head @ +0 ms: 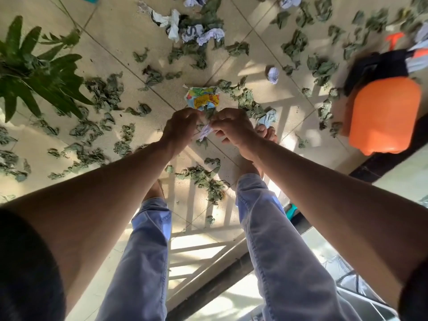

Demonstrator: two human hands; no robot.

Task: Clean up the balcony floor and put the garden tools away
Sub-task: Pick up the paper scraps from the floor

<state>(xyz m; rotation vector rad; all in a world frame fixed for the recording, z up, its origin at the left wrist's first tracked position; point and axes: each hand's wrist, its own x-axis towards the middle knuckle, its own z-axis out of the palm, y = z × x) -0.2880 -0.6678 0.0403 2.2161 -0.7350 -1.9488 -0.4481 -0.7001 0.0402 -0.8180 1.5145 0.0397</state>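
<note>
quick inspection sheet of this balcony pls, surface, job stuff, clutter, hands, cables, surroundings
surface: pale tiled floor, sunlit in patches, barred shadows across it
job's things: dry green leaves strewn over most tiles; crumpled white paper at the far side; colourful wrapper just beyond the hands; orange spray bottle with black top at right
clutter: small paper ball lying alone; pale crumpled scrap near the right hand
grippers: left hand and right hand together pinch a white paper scrap
cables: nothing seen
surroundings: green potted plant at left; dark railing below; person's blue trousers
</note>
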